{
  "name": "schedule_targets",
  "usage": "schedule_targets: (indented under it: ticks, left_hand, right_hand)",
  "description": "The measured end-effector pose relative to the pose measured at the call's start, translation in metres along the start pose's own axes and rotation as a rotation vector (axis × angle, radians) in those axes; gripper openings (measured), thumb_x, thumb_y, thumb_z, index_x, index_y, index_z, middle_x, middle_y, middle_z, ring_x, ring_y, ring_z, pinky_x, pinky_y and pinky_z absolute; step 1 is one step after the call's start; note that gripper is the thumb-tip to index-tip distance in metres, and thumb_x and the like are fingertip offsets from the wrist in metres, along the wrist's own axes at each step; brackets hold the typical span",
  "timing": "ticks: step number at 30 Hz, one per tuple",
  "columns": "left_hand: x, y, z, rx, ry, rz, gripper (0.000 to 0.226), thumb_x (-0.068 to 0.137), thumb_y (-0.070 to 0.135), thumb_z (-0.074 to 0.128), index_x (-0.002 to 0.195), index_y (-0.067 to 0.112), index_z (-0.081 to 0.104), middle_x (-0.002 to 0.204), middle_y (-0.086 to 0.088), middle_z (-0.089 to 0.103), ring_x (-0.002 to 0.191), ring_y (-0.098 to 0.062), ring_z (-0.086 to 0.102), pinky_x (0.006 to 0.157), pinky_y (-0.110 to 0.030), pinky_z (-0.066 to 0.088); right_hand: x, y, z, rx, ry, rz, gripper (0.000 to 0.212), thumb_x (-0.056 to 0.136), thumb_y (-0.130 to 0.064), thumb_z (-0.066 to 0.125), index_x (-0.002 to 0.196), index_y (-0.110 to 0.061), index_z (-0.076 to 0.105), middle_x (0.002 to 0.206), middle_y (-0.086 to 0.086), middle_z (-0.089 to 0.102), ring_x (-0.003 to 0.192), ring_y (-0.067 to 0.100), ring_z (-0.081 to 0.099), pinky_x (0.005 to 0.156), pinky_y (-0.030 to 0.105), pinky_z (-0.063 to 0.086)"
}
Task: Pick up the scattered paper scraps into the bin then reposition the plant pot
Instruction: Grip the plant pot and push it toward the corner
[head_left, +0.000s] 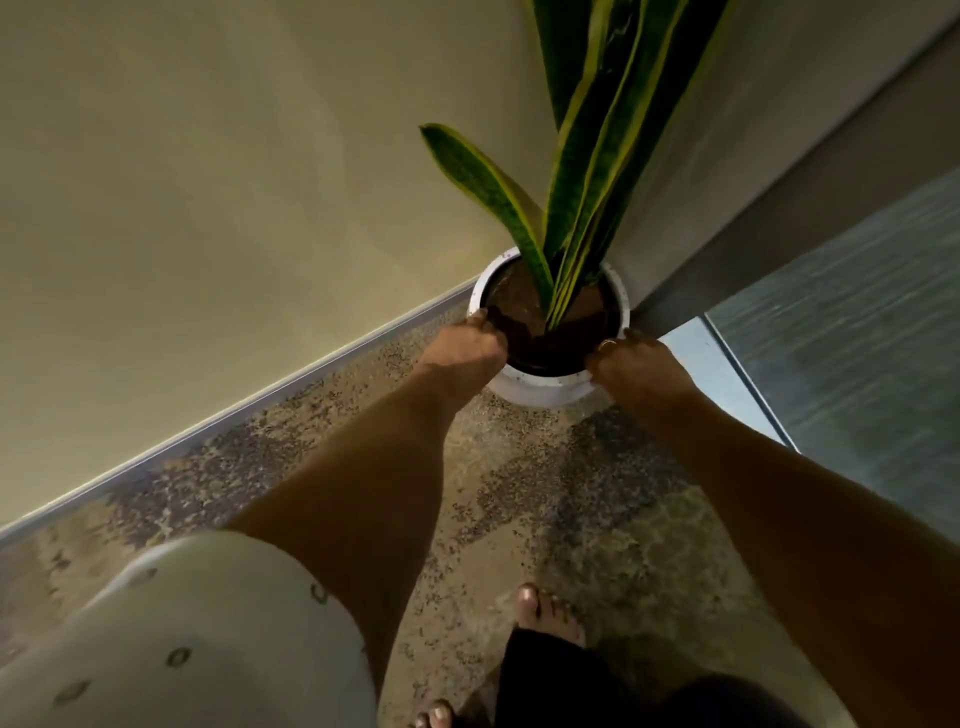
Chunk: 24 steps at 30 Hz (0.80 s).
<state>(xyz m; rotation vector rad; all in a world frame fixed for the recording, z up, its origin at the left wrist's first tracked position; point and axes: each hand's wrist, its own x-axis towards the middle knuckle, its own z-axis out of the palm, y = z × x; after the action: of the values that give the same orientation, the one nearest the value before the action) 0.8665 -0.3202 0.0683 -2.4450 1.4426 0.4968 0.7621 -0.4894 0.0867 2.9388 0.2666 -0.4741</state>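
Note:
A white round plant pot with dark soil stands on the speckled floor in a corner, holding a tall snake plant with yellow-edged green leaves. My left hand grips the pot's rim on its left side, fingers curled over the edge. On the right side of the rim my right hand, with a ring on one finger, grips it the same way. No paper scraps or bin are in view.
A cream wall with a pale skirting strip runs along the left. A grey wall or door frame stands right behind the pot, with a glass panel beside it. My bare feet stand on the floor below.

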Motion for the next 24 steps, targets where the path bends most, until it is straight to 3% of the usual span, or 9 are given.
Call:
schedule_targets:
  ticks: [3, 6, 7, 9, 10, 12, 15, 24]
  left_hand:
    - [0.001, -0.005, 0.008, -0.067, 0.023, 0.002, 0.033, 0.097, 0.003, 0.033, 0.127, -0.001, 0.045, 0.130, -0.019, 0.054, 0.131, -0.027, 0.042, 0.105, -0.039, 0.043]
    - [-0.006, -0.005, 0.012, -0.137, 0.000, -0.029, 0.044, 0.097, 0.015, 0.043, 0.138, 0.001, 0.034, 0.146, -0.019, 0.038, 0.142, -0.028, 0.026, 0.118, -0.037, 0.022]
    - [-0.008, -0.003, 0.012, -0.149, -0.017, -0.047, 0.054, 0.095, 0.022, 0.047, 0.141, 0.002, 0.028, 0.151, -0.019, 0.029, 0.144, -0.028, 0.019, 0.118, -0.037, 0.013]
    - [-0.013, 0.005, 0.013, -0.212, -0.046, -0.124, 0.074, 0.091, 0.037, 0.050, 0.147, 0.005, 0.012, 0.158, -0.016, 0.005, 0.147, -0.028, 0.002, 0.114, -0.035, -0.003]
    - [-0.015, 0.009, 0.014, -0.253, -0.058, -0.190, 0.082, 0.091, 0.043, 0.048, 0.147, 0.006, 0.003, 0.158, -0.015, -0.006, 0.146, -0.027, -0.006, 0.112, -0.034, -0.007]
    - [-0.017, 0.018, 0.015, -0.320, -0.087, -0.318, 0.089, 0.091, 0.049, 0.043, 0.146, 0.005, -0.011, 0.155, -0.015, -0.019, 0.145, -0.028, -0.014, 0.114, -0.035, -0.007]
    - [-0.016, 0.027, 0.017, -0.400, -0.121, -0.413, 0.088, 0.093, 0.048, 0.039, 0.144, 0.002, -0.016, 0.155, -0.018, -0.019, 0.145, -0.029, -0.014, 0.118, -0.037, -0.001]
    - [-0.005, 0.025, 0.016, -0.529, -0.122, -0.439, 0.091, 0.092, 0.043, 0.046, 0.144, 0.002, -0.015, 0.156, -0.017, -0.018, 0.145, -0.028, -0.014, 0.119, -0.036, -0.001]
  right_hand:
    - [0.000, -0.005, 0.009, 0.095, 0.004, 0.051, 0.023, 0.043, -0.015, 0.086, 0.058, -0.013, 0.069, 0.056, 0.004, 0.067, 0.052, 0.019, 0.066, 0.053, 0.021, 0.051]
    - [-0.005, -0.012, 0.019, 0.291, 0.092, 0.167, 0.027, 0.050, -0.001, 0.084, 0.073, -0.003, 0.070, 0.074, 0.016, 0.071, 0.070, 0.031, 0.069, 0.063, 0.030, 0.056]
    - [-0.006, -0.016, 0.023, 0.409, 0.139, 0.246, 0.032, 0.057, 0.000, 0.081, 0.087, 0.002, 0.070, 0.092, 0.022, 0.070, 0.087, 0.034, 0.067, 0.076, 0.033, 0.055]
    - [-0.010, -0.031, 0.029, 0.668, 0.116, 0.414, 0.052, 0.079, -0.007, 0.068, 0.127, 0.003, 0.051, 0.140, 0.024, 0.043, 0.131, 0.034, 0.040, 0.107, 0.037, 0.038]
    - [-0.011, -0.039, 0.029, 0.775, 0.120, 0.493, 0.063, 0.083, -0.012, 0.065, 0.138, 0.001, 0.037, 0.151, 0.021, 0.025, 0.140, 0.033, 0.024, 0.113, 0.038, 0.028]
    - [-0.008, -0.055, 0.027, 0.908, 0.153, 0.643, 0.083, 0.083, -0.021, 0.067, 0.146, -0.002, 0.016, 0.156, 0.020, 0.005, 0.144, 0.033, 0.008, 0.113, 0.040, 0.023]
    - [0.003, -0.067, 0.024, 1.050, 0.124, 0.791, 0.097, 0.081, -0.023, 0.068, 0.146, 0.000, 0.000, 0.156, 0.019, -0.005, 0.144, 0.034, 0.007, 0.112, 0.040, 0.024]
    - [0.016, -0.063, 0.031, 1.124, 0.146, 0.857, 0.100, 0.079, -0.016, 0.071, 0.147, -0.003, -0.002, 0.157, 0.018, -0.003, 0.141, 0.037, 0.017, 0.112, 0.041, 0.025]
